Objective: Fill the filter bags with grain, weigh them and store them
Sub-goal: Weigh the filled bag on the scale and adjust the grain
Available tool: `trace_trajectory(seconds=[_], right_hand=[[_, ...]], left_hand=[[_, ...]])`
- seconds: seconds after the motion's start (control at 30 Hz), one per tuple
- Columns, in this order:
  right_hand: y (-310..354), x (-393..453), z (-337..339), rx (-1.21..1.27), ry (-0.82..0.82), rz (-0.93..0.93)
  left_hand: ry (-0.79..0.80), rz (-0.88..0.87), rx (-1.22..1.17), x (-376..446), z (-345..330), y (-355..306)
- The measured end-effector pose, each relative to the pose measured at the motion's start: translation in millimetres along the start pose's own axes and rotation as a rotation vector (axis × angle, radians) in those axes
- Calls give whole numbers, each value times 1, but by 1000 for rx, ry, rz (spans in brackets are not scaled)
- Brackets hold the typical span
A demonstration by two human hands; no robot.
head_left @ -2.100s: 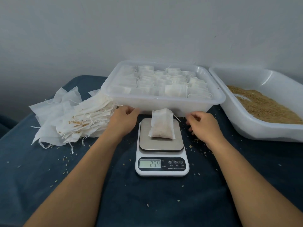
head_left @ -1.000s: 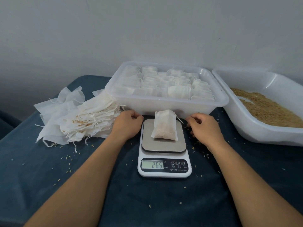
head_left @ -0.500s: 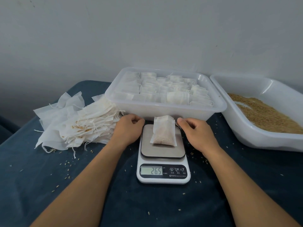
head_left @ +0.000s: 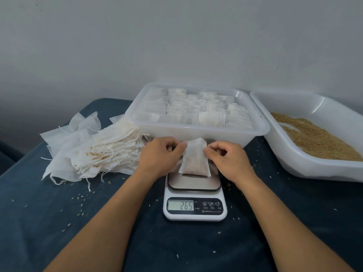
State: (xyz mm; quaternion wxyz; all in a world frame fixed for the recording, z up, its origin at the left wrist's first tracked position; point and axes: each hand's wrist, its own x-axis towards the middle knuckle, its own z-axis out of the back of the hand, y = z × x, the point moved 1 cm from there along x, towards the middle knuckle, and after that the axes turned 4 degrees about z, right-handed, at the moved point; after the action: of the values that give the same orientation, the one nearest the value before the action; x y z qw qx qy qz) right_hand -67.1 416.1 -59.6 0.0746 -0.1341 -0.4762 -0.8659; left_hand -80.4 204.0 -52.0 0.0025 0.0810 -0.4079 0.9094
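A white filter bag (head_left: pixel 194 161) holding grain sits on the steel plate of a small white scale (head_left: pixel 194 201), whose display reads 26.5. My left hand (head_left: pixel 159 156) pinches the bag's upper left corner and my right hand (head_left: pixel 228 160) pinches its upper right corner. Behind the scale stands a clear plastic tray (head_left: pixel 196 132) packed with several filled bags. To the left lies a pile of empty filter bags (head_left: pixel 94 148) with drawstrings.
A white tub (head_left: pixel 306 163) of brown grain (head_left: pixel 314 138) stands at the right, close to my right hand. Loose grains are scattered over the dark blue table (head_left: pixel 49 216). A grey wall rises right behind the trays.
Both hands moved inward from beside the scale and took hold of the bag's top corners. The reading rose from 25.4 to 26.5 and stayed there.
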Motion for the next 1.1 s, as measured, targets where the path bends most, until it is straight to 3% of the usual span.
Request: trace_trajectory(seconds=[0.23,0.4,0.6,0.73,0.83,1.1], right_hand=[[21,-6,2,85,-31,141],[36,-12,2,253,-28,218],[44,-15,3,312,-98,230],[48,-15,5,380,-39,183],[52,-16,2,315,6,216],[56,-12,1,163,-91,285]], left_hand=[[40,-22,-224,-1,1,-3],[73,-180,-358,-5,3,-8],[-29,-232,-458,-8,4,-14],[-88,-256,-515,-11,6,-18],[-111,-260,-523,-11,8,-18],[-132,-244,-496,-14,10,-21]])
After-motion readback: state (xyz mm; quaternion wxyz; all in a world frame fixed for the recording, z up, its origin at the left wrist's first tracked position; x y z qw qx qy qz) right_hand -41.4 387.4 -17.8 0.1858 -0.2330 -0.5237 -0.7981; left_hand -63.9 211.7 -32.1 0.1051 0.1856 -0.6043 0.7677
